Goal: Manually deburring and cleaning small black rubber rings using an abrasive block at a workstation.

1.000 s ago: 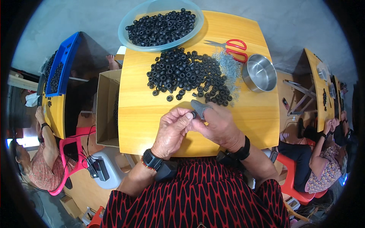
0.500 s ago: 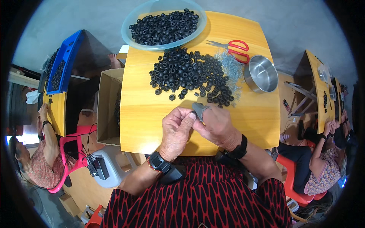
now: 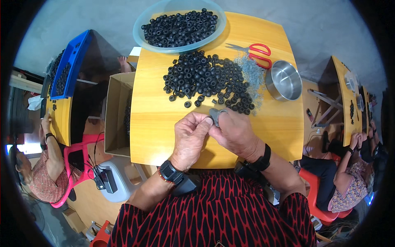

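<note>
My left hand [image 3: 190, 136] is closed in a pinch, thumb and forefinger on a small black ring-shaped part that is almost wholly covered. Pressed against its fingertips is my right hand [image 3: 236, 132], fingers curled in; a grey finger cover [image 3: 215, 115] wraps one fingertip. Whatever the right fingers grip is hidden. Just beyond both hands lies a loose pile of black ring-shaped parts [image 3: 197, 76], which look like rubber or plastic. At its right side spreads a heap of tiny clear bits [image 3: 253, 76].
On the yellow table [image 3: 164, 140] stand a translucent tub [image 3: 138, 35] of black parts and a steel bowl [image 3: 284, 80], with red-handled scissors [image 3: 260, 50] nearby. A cardboard box [image 3: 117, 115] is left of the table. Co-workers sit at tables on both sides.
Both hands stay together over the near part of the table. The fingers have shifted slightly, and the black part between them shows less. The whole view has moved a little.
</note>
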Demonstrator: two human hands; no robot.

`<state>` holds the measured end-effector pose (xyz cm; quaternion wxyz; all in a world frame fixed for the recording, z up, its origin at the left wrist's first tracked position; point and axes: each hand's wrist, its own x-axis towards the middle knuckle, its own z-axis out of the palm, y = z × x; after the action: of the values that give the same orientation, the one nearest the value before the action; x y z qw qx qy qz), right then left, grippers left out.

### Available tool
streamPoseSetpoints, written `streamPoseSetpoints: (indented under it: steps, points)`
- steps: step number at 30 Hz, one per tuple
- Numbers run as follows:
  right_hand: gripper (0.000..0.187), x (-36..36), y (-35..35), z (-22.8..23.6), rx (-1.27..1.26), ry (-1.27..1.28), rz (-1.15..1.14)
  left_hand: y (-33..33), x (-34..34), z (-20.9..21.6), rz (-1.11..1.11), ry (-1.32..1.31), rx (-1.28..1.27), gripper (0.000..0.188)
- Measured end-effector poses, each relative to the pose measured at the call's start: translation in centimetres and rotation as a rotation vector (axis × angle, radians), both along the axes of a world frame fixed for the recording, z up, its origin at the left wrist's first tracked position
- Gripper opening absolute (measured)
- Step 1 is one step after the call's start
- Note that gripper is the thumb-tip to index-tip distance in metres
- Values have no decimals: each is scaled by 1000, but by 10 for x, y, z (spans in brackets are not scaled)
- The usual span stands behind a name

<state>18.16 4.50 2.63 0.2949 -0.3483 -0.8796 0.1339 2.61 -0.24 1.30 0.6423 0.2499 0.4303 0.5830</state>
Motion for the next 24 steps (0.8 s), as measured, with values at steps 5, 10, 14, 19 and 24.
streamPoseSetpoints:
  steps: [5, 10, 14, 19, 24]
  points:
    - [32, -4, -5, -2, 14, 44, 5, 0, 0, -3, 21, 106, -9, 6]
    - [31, -7, -1, -8, -145, 150, -18, 0, -12, -8, -41, -9, 3, 7]
    - [27, -6, 7, 3, -426, 209, 45, 1, -9, -7, 9, -149, -45, 7]
    - [26, -5, 11, 3, -448, 204, 86, 0, -8, -13, -3, -160, -22, 9]
    - [28, -6, 12, -5, -351, 106, 113, 0, -10, -2, -12, -216, -1, 8]
